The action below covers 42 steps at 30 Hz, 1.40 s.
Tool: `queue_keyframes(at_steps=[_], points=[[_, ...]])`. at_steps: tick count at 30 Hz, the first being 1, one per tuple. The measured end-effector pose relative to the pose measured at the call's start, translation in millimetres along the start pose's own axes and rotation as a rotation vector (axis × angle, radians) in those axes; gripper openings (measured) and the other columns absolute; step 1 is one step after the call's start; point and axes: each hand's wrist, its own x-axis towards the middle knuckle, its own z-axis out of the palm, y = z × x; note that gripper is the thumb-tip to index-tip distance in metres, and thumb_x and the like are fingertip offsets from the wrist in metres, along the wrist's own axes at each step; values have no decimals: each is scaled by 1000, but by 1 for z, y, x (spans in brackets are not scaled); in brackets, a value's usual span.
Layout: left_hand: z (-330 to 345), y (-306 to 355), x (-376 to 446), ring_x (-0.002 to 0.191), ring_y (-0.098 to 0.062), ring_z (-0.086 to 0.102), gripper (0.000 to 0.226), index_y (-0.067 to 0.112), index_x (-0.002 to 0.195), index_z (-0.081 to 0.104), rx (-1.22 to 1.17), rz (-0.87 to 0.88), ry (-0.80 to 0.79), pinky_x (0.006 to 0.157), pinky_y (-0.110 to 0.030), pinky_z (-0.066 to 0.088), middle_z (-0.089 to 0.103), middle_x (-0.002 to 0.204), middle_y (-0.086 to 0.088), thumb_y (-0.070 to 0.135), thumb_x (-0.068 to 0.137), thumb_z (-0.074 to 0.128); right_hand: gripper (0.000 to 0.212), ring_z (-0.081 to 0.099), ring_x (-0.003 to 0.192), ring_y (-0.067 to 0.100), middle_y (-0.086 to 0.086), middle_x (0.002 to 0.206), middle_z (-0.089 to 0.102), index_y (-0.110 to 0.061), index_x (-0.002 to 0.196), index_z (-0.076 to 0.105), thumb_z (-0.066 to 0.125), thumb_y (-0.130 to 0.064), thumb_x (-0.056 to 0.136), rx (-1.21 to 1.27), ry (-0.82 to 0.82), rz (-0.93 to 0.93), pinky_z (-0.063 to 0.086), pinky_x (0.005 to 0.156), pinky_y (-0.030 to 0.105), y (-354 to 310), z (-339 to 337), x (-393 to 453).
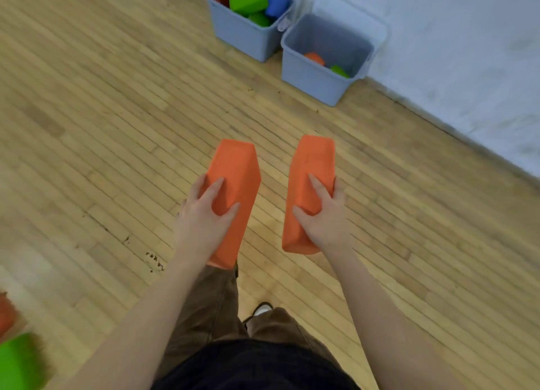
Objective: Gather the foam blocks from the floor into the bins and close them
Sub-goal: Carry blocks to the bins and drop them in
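I carry two long orange foam blocks above the wooden floor. My left hand (206, 211) grips the left orange block (238, 167) from above, fingers curled over its top. My right hand (324, 214) grips the right orange block (312, 161) the same way. Ahead by the wall stand two grey bins. The left bin (242, 37) is heaped with green, blue and orange blocks. The right bin (309, 74) is open and holds a small orange block (315, 58) and a green block (339, 71) at its bottom.
A green block (17, 360) and an orange block (5, 313) lie on the floor at the lower left edge. A pale wall (453, 53) runs along the right behind the bins. My legs and a shoe (263, 309) show below.
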Motion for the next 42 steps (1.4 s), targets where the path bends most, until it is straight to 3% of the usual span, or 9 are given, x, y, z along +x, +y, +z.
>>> queue_keyframes(at_steps=[3,6,9,14,20,28,34,38,42], points=[[-13,-7,53,129,-22,39,61,37,138,40,-32,-48,61,98,-46,43,26,150,8,54,82,58,73,31,132,20,-4,155,5,-44,142,31,66,-39,78,-35,-40,-81,37,94,28,-38,12,62],[-22,-10,122,128,-21,40,61,37,138,40,-46,-83,75,95,-46,45,26,150,9,54,82,58,73,36,131,24,-4,156,4,-45,142,30,65,-42,77,-36,-93,-104,44,95,35,-75,33,132],[-32,-12,203,126,-22,42,61,37,137,41,-27,-71,50,95,-47,45,26,150,9,54,82,58,73,39,129,25,-6,156,3,-48,141,28,63,-45,77,-32,-97,-37,46,94,40,-113,51,202],[-50,25,340,129,-23,39,60,39,136,42,35,-1,-25,99,-48,41,29,150,8,54,81,59,72,36,131,24,-1,156,8,-42,143,31,65,-41,80,42,-8,78,40,92,32,-158,48,300],[-27,117,471,129,-21,40,59,36,135,45,48,213,-186,100,-48,40,27,150,10,51,80,62,73,40,130,25,-2,157,6,-46,142,29,65,-43,79,55,143,268,47,94,39,-153,11,380],[53,241,601,129,-21,40,58,29,134,49,19,474,-342,102,-43,40,31,149,5,42,81,67,72,36,133,23,-2,156,8,-42,143,31,65,-39,80,148,330,461,43,94,36,-111,-34,508],[90,318,706,127,-25,43,59,29,135,48,87,481,-369,101,-43,40,33,149,2,42,80,67,73,34,134,26,2,156,10,-40,142,32,67,-39,78,155,343,439,42,98,40,-113,-87,644],[95,347,771,127,-26,41,61,31,137,45,61,391,-329,101,-45,40,31,150,3,44,81,66,72,35,133,25,0,156,8,-42,142,32,66,-40,78,103,291,361,45,93,41,-135,-117,741],[97,356,841,128,-27,40,59,32,135,47,25,280,-266,102,-44,39,31,150,3,43,81,67,72,27,138,22,3,157,10,-39,142,35,68,-39,78,84,244,271,39,99,38,-163,-125,834]])
